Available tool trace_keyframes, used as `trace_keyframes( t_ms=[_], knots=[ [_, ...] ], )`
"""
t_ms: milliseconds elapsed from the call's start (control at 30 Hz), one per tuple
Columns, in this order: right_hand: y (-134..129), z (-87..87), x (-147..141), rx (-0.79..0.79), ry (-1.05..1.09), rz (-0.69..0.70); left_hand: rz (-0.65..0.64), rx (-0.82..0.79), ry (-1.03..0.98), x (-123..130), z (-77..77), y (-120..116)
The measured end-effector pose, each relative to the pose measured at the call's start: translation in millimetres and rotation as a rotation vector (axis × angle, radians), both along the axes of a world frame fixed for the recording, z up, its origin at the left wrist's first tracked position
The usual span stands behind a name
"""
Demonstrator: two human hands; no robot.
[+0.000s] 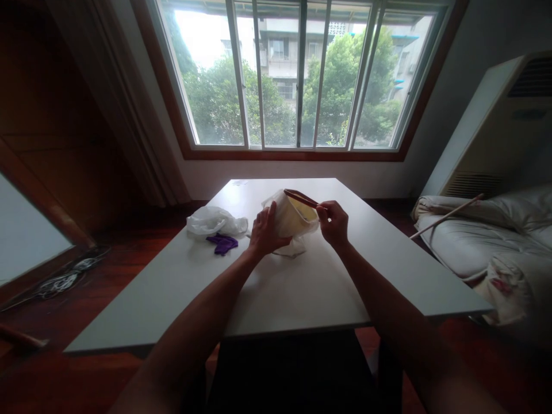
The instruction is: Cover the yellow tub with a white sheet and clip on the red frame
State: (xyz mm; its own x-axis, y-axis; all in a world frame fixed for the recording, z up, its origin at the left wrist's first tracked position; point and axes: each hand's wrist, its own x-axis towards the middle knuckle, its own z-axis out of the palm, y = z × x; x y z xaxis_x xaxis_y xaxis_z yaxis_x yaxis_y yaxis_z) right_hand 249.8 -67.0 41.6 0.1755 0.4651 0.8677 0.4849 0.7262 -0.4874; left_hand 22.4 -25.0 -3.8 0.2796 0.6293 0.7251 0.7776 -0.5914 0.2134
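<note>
Left hand [265, 231] grasps the side of a pale pouch [282, 214], raised over the bench [310, 293], tilted, yellowish mouth gaping. Right hand [334, 223] pinches a dark red strip [302, 199] along its rim; stick or edging, cannot tell. Handling judged partway: mouth already spread, strip not yet released. Purple cloth [223, 244] and white plastic bag [214, 220] lie aside, unheld.

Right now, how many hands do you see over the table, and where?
2. The left hand holds the side of the whitish open container; the right hand pinches the dark strip at its opening. No others show.
</note>
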Motion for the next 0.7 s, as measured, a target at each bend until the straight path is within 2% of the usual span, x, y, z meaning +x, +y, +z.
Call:
trace_keyframes(
  t_ms=[167,300,533,700],
  knots=[
    [7,-1.8,7,-0.014,0.040,-0.047,-0.012,0.020,0.015,0,0.3,1],
    [20,-2.3,24,-0.073,0.244,-0.059,0.004,0.021,-0.007,-3,-2.9,6],
    [42,-18.5,36,-0.270,0.436,0.069,0.112,-0.209,-0.309,-15,-15.8,23],
    [49,-32.7,36,-0.369,0.381,0.085,0.082,-0.265,-0.440,-24,-24.7,33]
  ],
)
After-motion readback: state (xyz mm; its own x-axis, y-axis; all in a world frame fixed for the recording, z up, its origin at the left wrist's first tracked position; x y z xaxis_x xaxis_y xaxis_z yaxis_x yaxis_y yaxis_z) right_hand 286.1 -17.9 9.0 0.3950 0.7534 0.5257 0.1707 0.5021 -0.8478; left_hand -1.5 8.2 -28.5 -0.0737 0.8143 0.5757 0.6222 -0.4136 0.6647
